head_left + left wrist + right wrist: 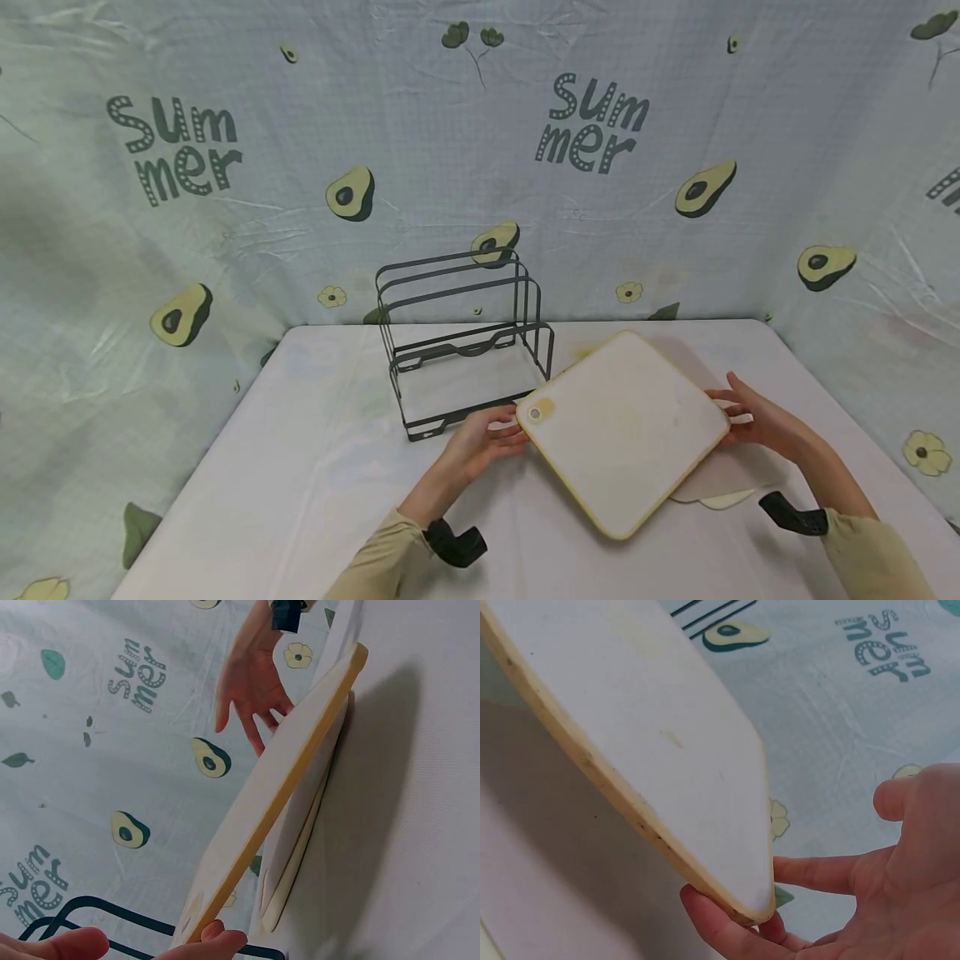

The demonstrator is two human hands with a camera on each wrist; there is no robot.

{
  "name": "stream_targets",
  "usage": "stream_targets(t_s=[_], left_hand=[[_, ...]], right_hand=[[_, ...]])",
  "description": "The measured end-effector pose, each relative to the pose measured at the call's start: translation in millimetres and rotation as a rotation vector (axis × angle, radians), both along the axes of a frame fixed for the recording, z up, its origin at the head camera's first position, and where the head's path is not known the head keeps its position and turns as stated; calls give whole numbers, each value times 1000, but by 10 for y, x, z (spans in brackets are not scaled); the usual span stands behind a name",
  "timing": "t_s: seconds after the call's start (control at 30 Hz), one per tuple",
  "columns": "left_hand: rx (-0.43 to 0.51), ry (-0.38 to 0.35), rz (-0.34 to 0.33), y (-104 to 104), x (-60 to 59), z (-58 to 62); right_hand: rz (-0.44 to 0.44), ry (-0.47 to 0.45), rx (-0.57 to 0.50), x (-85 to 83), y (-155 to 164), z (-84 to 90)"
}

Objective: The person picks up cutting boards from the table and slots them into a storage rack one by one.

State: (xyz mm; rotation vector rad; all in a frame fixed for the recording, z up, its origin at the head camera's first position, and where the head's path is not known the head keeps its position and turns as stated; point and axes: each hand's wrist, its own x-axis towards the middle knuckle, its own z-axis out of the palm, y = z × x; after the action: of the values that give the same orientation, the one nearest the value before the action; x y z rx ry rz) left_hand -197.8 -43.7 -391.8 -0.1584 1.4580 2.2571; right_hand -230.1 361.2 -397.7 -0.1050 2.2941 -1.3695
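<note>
Both hands hold a square white cutting board (622, 433) with rounded corners and a yellow rim, tilted over the table. My left hand (476, 437) grips its left corner, beside a small round hole. In the left wrist view its fingertip lies against the yellow edge. At the opposite corner, my right hand (768, 425) has its fingers around the tip, with its thumb clear of the board in the right wrist view. Under the raised board, flat pale boards (731, 483) lie stacked, mostly hidden by it.
A dark wire rack (472, 351) with several upright loops stands at the back, left of the board, its near right corner close to my left hand. A white cloth covers the table (315, 467). Behind hangs a curtain (435, 125) printed with avocados.
</note>
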Motion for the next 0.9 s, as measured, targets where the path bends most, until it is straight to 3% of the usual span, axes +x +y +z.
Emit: stream_targets(t_s=[0.37,0.7,0.9], left_hand=[[-101,177,47,-27,76,158],[-93,253,-86,-143,154,372],[-136,274,-62,-167,139,518]], right_hand=[[-32,62,-68,117,-95,-39],[-117,103,-120,117,-222,-56],[-115,126,-122,113,-305,15]])
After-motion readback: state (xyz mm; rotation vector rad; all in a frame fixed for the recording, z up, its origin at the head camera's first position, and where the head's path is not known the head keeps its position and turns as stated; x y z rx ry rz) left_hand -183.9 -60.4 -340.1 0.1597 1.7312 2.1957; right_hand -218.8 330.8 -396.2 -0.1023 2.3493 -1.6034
